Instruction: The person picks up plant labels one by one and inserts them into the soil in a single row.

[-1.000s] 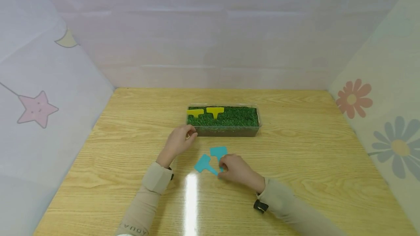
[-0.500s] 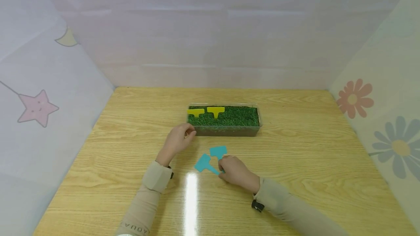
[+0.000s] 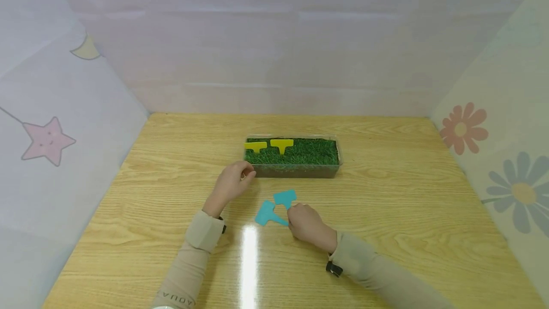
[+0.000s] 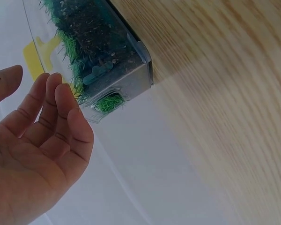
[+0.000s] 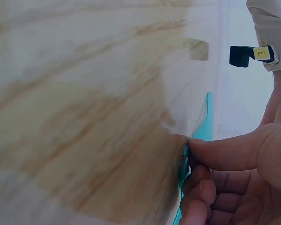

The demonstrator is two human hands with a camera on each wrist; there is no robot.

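Two blue T-shaped plant labels lie at the middle of the table, one farther back (image 3: 285,197) and one to its left (image 3: 266,212). Their stems converge at my right hand (image 3: 310,225), whose thumb and curled fingers pinch blue plastic low over the wood in the right wrist view. The fingers hide the stem ends. My left hand (image 3: 230,182) is at the near left corner of a clear planter box (image 3: 296,172) of green grass over dark soil. Its fingers are loosely bent, fingertips right at the rim, thumb apart. Two yellow plant labels (image 3: 281,143) stand in the grass's left half.
The box stands on a wood-grain table (image 3: 386,194), back of centre. Pale cloth walls enclose the table behind and at both sides, with a pink star (image 3: 48,141) on the left and flowers (image 3: 461,129) on the right.
The left blue label has turned a little, its stem swinging up to my right fingers. The farther label has tilted slightly, and my right hand's fingers have closed in. My left hand has barely moved.
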